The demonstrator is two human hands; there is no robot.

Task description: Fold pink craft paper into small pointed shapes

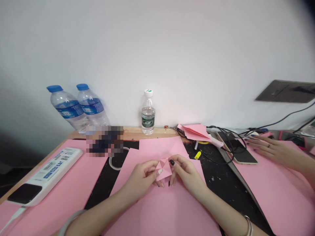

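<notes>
A small folded piece of pink paper (164,171) is held up between my two hands, above the large pink sheets (169,209) at the centre of the table. My left hand (144,178) pinches its left edge, with the thumb on the front face. On the other side, my right hand (185,172) grips the right edge between thumb and fingers, its dark nails showing. The folded piece has a small raised fold at its top and a pointed lower left corner. Some fingertips show beneath it.
A small water bottle (148,113) stands behind my hands. Two larger bottles lean at the back left. A white power bank (46,177) lies left. Rightward are folded pink paper (195,132), cables, a phone (237,149) and another person's hand (273,149).
</notes>
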